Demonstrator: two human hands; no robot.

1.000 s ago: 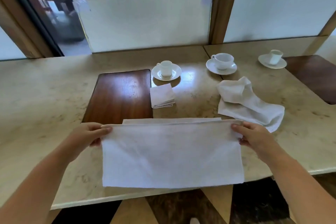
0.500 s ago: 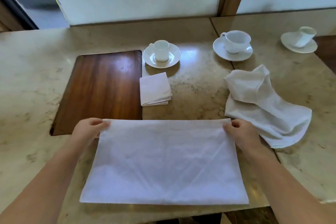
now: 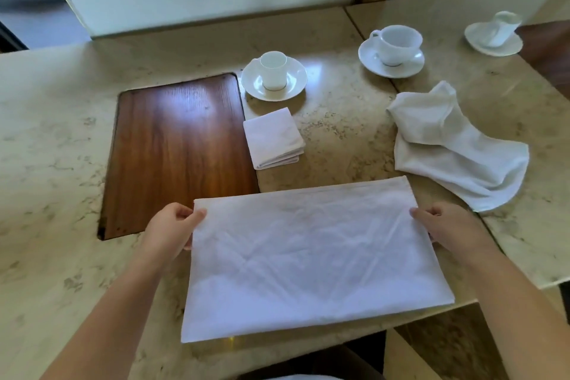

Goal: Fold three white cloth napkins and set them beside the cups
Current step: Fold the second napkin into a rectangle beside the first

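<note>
Left hand [image 3: 172, 227] and right hand [image 3: 444, 225] each pinch the flat napkin [image 3: 311, 259] at 9 and 3 o'clock on the desk [image 3: 55, 163]

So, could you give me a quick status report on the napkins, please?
Both hands, left hand and right hand, pinch half-folded napkin flat on table. One folded napkin beside left cup. Crumpled napkin waiting. Nothing in the way.

I count three white cloth napkins [image 3: 311, 259], three white china cups [image 3: 273, 70], three white saucers [image 3: 293, 83], though the far one looks blurred, and one brown wooden inlay panel [image 3: 179, 151].
</note>
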